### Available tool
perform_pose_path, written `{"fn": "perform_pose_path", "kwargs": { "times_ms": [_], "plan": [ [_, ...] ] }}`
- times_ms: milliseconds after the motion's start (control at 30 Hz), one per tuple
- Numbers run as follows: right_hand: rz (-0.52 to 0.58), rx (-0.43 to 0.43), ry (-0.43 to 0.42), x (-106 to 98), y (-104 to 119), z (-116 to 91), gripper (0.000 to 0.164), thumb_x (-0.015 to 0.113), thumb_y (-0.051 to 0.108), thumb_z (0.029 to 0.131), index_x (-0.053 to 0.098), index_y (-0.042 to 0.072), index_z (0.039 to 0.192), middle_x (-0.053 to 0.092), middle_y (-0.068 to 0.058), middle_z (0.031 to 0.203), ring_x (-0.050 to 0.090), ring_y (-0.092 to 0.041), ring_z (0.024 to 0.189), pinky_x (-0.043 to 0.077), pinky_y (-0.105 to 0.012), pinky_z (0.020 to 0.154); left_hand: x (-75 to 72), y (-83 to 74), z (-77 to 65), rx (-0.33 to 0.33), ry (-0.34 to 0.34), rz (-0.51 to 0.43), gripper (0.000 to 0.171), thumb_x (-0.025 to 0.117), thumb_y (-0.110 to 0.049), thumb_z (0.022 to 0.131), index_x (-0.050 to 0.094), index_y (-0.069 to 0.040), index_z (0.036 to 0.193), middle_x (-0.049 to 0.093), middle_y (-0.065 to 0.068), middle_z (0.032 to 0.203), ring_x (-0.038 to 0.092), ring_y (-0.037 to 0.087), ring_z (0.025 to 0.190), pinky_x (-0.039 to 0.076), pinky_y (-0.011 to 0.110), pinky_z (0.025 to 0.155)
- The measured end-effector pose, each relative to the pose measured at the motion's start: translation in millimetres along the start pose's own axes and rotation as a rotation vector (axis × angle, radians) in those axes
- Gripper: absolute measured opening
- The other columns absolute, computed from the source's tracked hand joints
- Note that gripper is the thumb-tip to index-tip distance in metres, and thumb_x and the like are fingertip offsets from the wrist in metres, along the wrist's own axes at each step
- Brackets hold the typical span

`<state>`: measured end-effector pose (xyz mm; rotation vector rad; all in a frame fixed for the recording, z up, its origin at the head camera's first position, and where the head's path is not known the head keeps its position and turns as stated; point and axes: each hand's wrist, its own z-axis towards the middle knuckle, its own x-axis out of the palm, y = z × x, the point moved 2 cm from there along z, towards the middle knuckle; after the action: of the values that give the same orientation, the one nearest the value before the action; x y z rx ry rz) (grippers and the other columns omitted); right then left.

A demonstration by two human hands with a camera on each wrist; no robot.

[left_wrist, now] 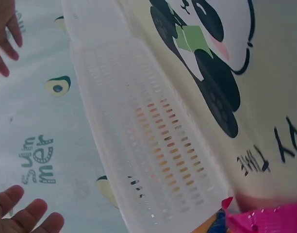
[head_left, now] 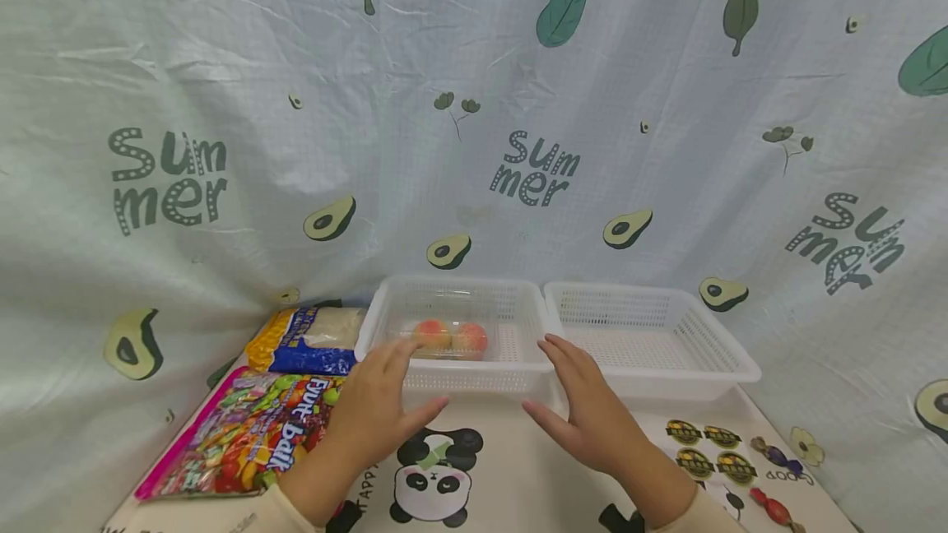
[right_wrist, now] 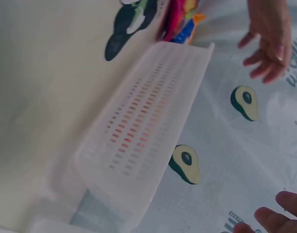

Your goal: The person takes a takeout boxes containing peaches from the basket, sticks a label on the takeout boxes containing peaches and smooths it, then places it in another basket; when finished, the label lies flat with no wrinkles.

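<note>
My left hand [head_left: 374, 401] hovers in front of the left white basket [head_left: 459, 381], its fingers spread and nothing held. Opposite it, my right hand [head_left: 588, 410] is also spread, before the gap between the two baskets, holding nothing. Inside the left basket sits a clear plastic box [head_left: 444, 303] with red-and-yellow round fruits [head_left: 470, 339] in it or behind its wall. The right white basket [head_left: 722, 377] stands beside the left one. Through the basket slots, both wrist views show the fruits' reddish colour. Fingers [left_wrist: 29, 213] of the left hand show in the left wrist view.
At the left lie a pink-edged fruit candy bag [head_left: 252, 434] and a blue-and-yellow bag [head_left: 307, 344]. Four-part gold-black stickers or packets [head_left: 694, 462] lie at the right, near a purple wrapped candy [head_left: 778, 455] and a red one [head_left: 773, 510]. A printed curtain [head_left: 474, 64] hangs behind.
</note>
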<state>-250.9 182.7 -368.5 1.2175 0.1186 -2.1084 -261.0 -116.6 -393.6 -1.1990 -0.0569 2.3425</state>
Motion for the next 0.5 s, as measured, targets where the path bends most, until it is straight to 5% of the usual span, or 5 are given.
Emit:
{"fn": "perform_pose_path", "kwargs": {
  "times_ms": [300, 500],
  "plan": [
    [0.245, 0.203, 0.086, 8, -3, 22, 0.076, 0.069, 0.045, 0.097, 0.039, 0.007, 0.155, 0.045, -0.014, 0.157, 0.048, -0.036, 0.141, 0.042, -0.058, 0.114, 14.3, 11.3, 3.2, -0.343, 0.122, -0.243, 0.083, 0.077, -0.066, 0.081, 0.053, -0.014, 0.14, 0.059, 0.009, 0.138, 0.059, 0.031, 0.125, 0.055, 0.056, 0.1],
    [0.427, 0.337, 0.125, 22, -12, 34, 0.074, 0.068, 0.042, 0.098, 0.038, 0.006, 0.156, 0.042, -0.014, 0.159, 0.048, -0.037, 0.141, 0.04, -0.052, 0.117, 21.1, 20.5, 5.1, -0.541, 0.135, -0.423, 0.076, 0.078, -0.061, 0.082, 0.058, -0.009, 0.135, 0.064, 0.012, 0.13, 0.062, 0.031, 0.119, 0.058, 0.051, 0.095]
  ]
}}
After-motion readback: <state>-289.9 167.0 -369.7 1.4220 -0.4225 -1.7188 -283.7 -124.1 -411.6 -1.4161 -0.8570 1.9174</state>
